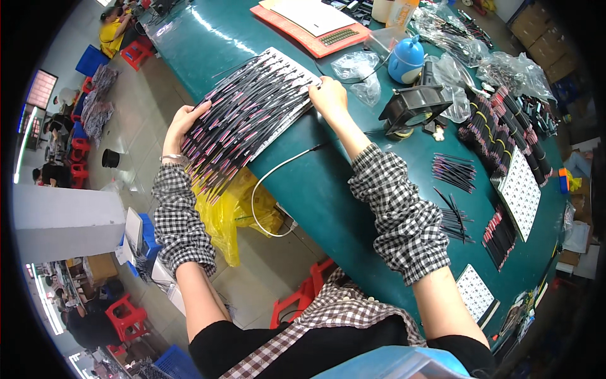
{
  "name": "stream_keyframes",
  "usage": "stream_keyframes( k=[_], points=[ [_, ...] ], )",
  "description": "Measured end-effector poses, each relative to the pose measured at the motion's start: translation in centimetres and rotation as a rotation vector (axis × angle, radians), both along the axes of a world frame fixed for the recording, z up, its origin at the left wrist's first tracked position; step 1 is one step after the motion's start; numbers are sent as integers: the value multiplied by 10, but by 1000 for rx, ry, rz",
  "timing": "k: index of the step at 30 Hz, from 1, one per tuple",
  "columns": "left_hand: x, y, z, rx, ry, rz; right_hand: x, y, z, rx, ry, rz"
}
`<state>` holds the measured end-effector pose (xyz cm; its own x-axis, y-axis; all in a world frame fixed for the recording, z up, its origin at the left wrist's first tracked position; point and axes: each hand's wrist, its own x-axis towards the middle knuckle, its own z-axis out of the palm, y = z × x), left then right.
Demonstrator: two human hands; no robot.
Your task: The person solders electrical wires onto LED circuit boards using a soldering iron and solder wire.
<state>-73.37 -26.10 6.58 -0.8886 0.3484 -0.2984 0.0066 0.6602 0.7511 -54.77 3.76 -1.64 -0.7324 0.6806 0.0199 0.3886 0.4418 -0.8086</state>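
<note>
A white board (278,135) hangs partly over the near left edge of the table, covered by rows of thin black wires (243,110) with pinkish-red ends. The wires fan out past its left side and droop over the edge. My right hand (329,98) pinches the board's right corner. At the left side of the wires, my left hand (185,125) closes on the load, thumb on top; its other fingers are mostly hidden. A white cable (270,175) curves over the table edge below the board.
On the green table (315,196) stand a black fan (413,108) and a blue bottle (406,60). Wire bundles (505,132) and a white dotted board (520,192) lie at right. A yellow plastic bag (230,218) hangs under the edge, near a red stool (303,295).
</note>
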Motion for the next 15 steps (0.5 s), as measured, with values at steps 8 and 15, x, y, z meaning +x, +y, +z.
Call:
stream_keyframes(
  k=[8,15],
  points=[
    [-18,22,-1,3,-29,-63,-3,10,-1,-35,-11,-21],
    [41,40,53,27,831,-277,71,-11,1,50,465,-24]
  ],
)
